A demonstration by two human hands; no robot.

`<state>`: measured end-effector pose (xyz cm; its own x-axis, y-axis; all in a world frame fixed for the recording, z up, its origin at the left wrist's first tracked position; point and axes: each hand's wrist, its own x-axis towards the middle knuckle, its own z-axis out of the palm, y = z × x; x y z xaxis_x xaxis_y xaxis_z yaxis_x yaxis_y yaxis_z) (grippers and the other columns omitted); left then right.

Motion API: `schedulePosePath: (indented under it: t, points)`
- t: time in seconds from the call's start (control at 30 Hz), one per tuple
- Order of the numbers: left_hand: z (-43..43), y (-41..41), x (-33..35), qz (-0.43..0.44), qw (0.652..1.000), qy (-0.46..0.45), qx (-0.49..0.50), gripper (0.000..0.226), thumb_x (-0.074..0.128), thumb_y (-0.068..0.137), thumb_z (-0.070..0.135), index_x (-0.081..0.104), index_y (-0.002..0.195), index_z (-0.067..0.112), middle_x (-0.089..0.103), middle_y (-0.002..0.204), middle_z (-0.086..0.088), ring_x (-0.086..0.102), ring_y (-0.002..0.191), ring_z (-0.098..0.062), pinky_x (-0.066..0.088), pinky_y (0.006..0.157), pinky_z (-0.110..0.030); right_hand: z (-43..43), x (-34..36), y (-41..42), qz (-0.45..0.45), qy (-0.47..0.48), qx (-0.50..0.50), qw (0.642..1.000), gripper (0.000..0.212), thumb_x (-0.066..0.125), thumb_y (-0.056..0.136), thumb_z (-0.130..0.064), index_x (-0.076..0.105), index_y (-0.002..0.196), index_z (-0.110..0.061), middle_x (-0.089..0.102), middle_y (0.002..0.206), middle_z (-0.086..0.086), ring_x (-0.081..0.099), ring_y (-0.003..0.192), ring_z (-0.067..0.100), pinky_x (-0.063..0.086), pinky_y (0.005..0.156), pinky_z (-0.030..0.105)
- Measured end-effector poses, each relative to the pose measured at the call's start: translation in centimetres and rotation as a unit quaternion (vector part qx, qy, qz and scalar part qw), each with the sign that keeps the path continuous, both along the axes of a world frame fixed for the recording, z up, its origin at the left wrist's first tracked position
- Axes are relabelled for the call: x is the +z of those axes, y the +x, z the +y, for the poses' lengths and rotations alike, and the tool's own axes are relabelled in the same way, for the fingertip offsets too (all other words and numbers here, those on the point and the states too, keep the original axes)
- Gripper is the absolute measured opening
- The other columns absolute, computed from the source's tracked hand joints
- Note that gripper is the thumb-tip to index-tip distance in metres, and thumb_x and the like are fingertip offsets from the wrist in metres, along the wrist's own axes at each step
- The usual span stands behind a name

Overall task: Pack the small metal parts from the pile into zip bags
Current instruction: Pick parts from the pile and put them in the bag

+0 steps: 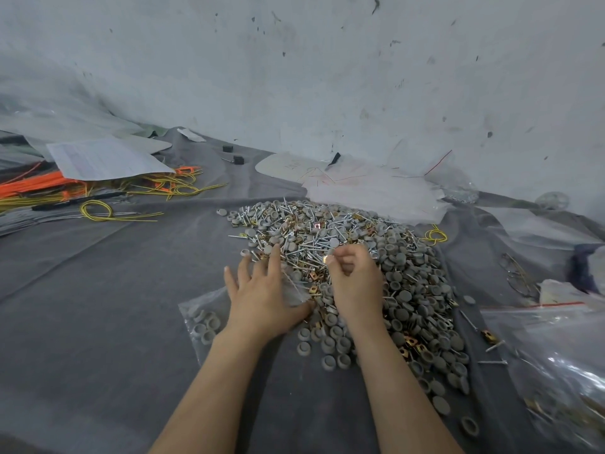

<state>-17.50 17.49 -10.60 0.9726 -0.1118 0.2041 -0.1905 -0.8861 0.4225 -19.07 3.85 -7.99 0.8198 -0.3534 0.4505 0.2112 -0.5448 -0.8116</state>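
Note:
A big pile [360,257] of silver screws, grey round caps and small gold metal clips lies on the grey cloth. My left hand [265,290] rests flat at the pile's near-left edge, fingers spread, with its thumb on a small clear zip bag [296,290]. My right hand [353,276] hovers over the pile, fingers curled, and pinches a small shiny gold part [326,259] between thumb and forefinger. Under my left forearm lies another clear bag [203,319] with several grey caps in it.
A heap of empty red-striped zip bags [370,188] lies behind the pile. Filled bags [556,365] sit at the right. Orange and yellow wires [98,191] and paper sheets [104,158] lie at the left. A stained wall [327,77] stands close behind.

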Motion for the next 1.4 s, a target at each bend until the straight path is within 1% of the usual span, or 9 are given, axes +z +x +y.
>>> schedulePosePath:
  t: [0.2, 0.3, 0.37, 0.5, 0.73, 1.1, 1.27, 1.33, 1.4]
  points:
    - [0.0, -0.8, 0.2, -0.071, 0.995, -0.067, 0.006, 0.102, 0.061, 0.075, 0.057, 0.003, 0.152, 0.023, 0.034, 0.147, -0.005, 0.021, 0.139, -0.026, 0.008, 0.116, -0.049, 1.2, 0.4, -0.3, 0.072, -0.073, 0.159, 0.982, 0.016, 0.059, 0.091, -0.008, 0.069, 0.104, -0.012, 0.069, 0.098, -0.003, 0.063, 0.092, 0.006, 0.050, 0.086, 0.017]
    - [0.0, -0.8, 0.3, -0.077, 0.995, -0.068, 0.009, 0.098, 0.060, 0.077, 0.059, 0.007, 0.151, 0.022, 0.036, 0.145, -0.005, 0.027, 0.136, -0.026, 0.016, 0.116, -0.045, 0.8, 0.0, -0.3, 0.055, -0.177, 0.046, 0.982, 0.020, 0.055, 0.095, -0.014, 0.069, 0.109, -0.014, 0.068, 0.105, -0.001, 0.060, 0.097, 0.013, 0.049, 0.092, 0.032]
    - [-0.1, -0.9, 0.3, -0.083, 0.994, -0.066, 0.007, 0.097, 0.058, 0.078, 0.060, 0.008, 0.151, 0.022, 0.037, 0.143, -0.003, 0.029, 0.135, -0.024, 0.017, 0.115, -0.044, 0.6, -0.4, -0.3, 0.105, -0.273, -0.014, 0.956, 0.021, 0.055, 0.095, -0.029, 0.068, 0.110, -0.021, 0.062, 0.113, -0.002, 0.050, 0.108, 0.017, 0.040, 0.098, 0.039]
    - [-0.2, -1.1, 0.1, -0.079, 0.995, -0.063, 0.003, 0.096, 0.059, 0.080, 0.056, 0.006, 0.152, 0.021, 0.036, 0.144, -0.002, 0.028, 0.136, -0.024, 0.017, 0.116, -0.043, 1.3, -0.8, -0.3, 0.203, -0.338, -0.033, 0.918, 0.026, 0.054, 0.094, -0.037, 0.063, 0.113, -0.024, 0.049, 0.125, 0.000, 0.036, 0.121, 0.024, 0.028, 0.103, 0.045]
    - [-0.2, -1.2, 0.0, -0.075, 0.995, -0.066, 0.008, 0.096, 0.059, 0.081, 0.056, 0.005, 0.152, 0.022, 0.034, 0.146, -0.001, 0.026, 0.137, -0.023, 0.015, 0.116, -0.042, 1.8, -0.4, -0.3, 0.223, -0.347, -0.034, 0.910, 0.019, 0.050, 0.095, -0.021, 0.059, 0.112, -0.022, 0.050, 0.126, 0.002, 0.033, 0.124, 0.026, 0.024, 0.105, 0.048]
    - [-0.3, -1.2, 0.0, -0.070, 0.995, -0.064, 0.013, 0.095, 0.061, 0.080, 0.054, 0.009, 0.152, 0.020, 0.033, 0.147, -0.003, 0.026, 0.137, -0.026, 0.016, 0.116, -0.043, 2.0, 0.1, -0.1, 0.267, -0.368, -0.035, 0.890, 0.025, 0.047, 0.095, -0.021, 0.052, 0.119, -0.016, 0.048, 0.130, 0.007, 0.032, 0.128, 0.030, 0.023, 0.106, 0.049]
    - [-0.4, -1.2, 0.0, -0.063, 0.996, -0.062, 0.011, 0.095, 0.062, 0.080, 0.052, 0.008, 0.152, 0.020, 0.033, 0.147, -0.004, 0.025, 0.137, -0.026, 0.016, 0.116, -0.043, 1.4, -0.4, -0.2, 0.165, -0.270, -0.041, 0.948, 0.003, 0.053, 0.094, -0.022, 0.053, 0.097, -0.024, 0.058, 0.103, -0.006, 0.045, 0.113, 0.020, 0.026, 0.100, 0.042]
    - [-0.4, -1.2, 0.0, -0.061, 0.997, -0.056, 0.010, 0.095, 0.062, 0.080, 0.052, 0.008, 0.151, 0.020, 0.034, 0.145, -0.004, 0.026, 0.137, -0.026, 0.017, 0.116, -0.043, 1.1, -0.3, -0.1, 0.109, -0.204, -0.031, 0.972, 0.008, 0.056, 0.093, -0.020, 0.049, 0.090, -0.024, 0.058, 0.091, -0.008, 0.054, 0.100, 0.018, 0.035, 0.096, 0.036]
    - [-0.4, -1.2, 0.1, -0.062, 0.997, -0.056, 0.009, 0.095, 0.063, 0.080, 0.051, 0.008, 0.151, 0.020, 0.035, 0.144, -0.003, 0.027, 0.136, -0.026, 0.017, 0.116, -0.043, 0.9, 0.1, 0.0, 0.067, -0.107, 0.004, 0.992, 0.010, 0.059, 0.092, -0.016, 0.050, 0.092, -0.021, 0.056, 0.084, -0.010, 0.058, 0.091, 0.015, 0.044, 0.085, 0.019]
